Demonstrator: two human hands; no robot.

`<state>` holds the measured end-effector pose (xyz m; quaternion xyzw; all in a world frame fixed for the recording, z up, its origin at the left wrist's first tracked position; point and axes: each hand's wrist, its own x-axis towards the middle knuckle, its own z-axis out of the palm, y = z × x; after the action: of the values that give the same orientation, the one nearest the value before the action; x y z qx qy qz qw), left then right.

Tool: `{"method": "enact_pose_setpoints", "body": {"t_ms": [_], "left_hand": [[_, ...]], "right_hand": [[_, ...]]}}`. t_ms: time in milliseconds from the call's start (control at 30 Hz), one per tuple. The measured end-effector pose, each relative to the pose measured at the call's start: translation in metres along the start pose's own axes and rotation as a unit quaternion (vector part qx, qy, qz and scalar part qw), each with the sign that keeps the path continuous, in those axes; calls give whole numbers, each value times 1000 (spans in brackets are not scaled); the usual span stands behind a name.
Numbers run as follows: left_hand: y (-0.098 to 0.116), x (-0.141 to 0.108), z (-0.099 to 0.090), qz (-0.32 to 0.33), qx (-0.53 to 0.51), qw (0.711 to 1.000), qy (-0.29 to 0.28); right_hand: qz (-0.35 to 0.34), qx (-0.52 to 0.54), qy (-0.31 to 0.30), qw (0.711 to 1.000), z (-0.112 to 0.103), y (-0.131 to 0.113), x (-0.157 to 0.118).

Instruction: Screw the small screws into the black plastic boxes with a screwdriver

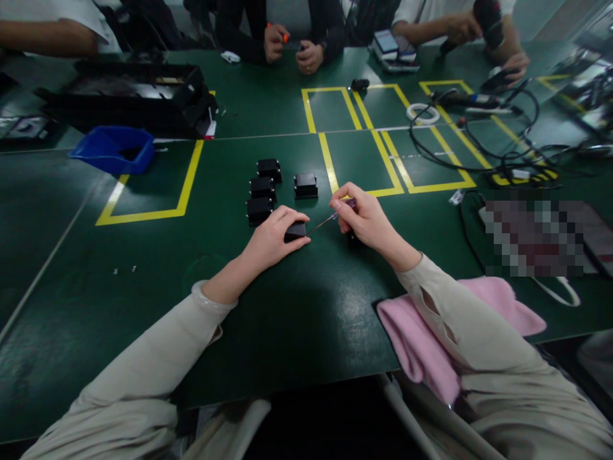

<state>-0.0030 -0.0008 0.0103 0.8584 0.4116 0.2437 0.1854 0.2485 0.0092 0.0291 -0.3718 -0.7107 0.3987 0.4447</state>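
My left hand (274, 237) grips a small black box (295, 232) on the green table (297, 319), thumb and fingers on its sides. In my right hand (360, 216) is a thin screwdriver (330, 220), slanting down to the left, its tip at the box's right end. Several similar black boxes stand just beyond my left hand, among them one at the front (259, 211) and one set apart to the right (305, 185). A dark object, partly hidden, lies under my right hand.
A blue bin (115, 149) and black trays (138, 96) stand at the back left. Cables (479, 169) and a pink cloth (421, 338) lie to the right. Across the table, one person's hands (309, 56) hold small items; another person's hand (464, 27) grips a dark tool.
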Motion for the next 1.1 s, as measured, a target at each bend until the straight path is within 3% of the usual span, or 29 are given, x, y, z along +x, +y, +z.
{"method": "enact_pose_setpoints", "body": {"t_ms": [1100], "left_hand": [[0,0,1,9,4,1000,3]], "right_hand": [[2,14,-4,1000,1,-1,0]]}}
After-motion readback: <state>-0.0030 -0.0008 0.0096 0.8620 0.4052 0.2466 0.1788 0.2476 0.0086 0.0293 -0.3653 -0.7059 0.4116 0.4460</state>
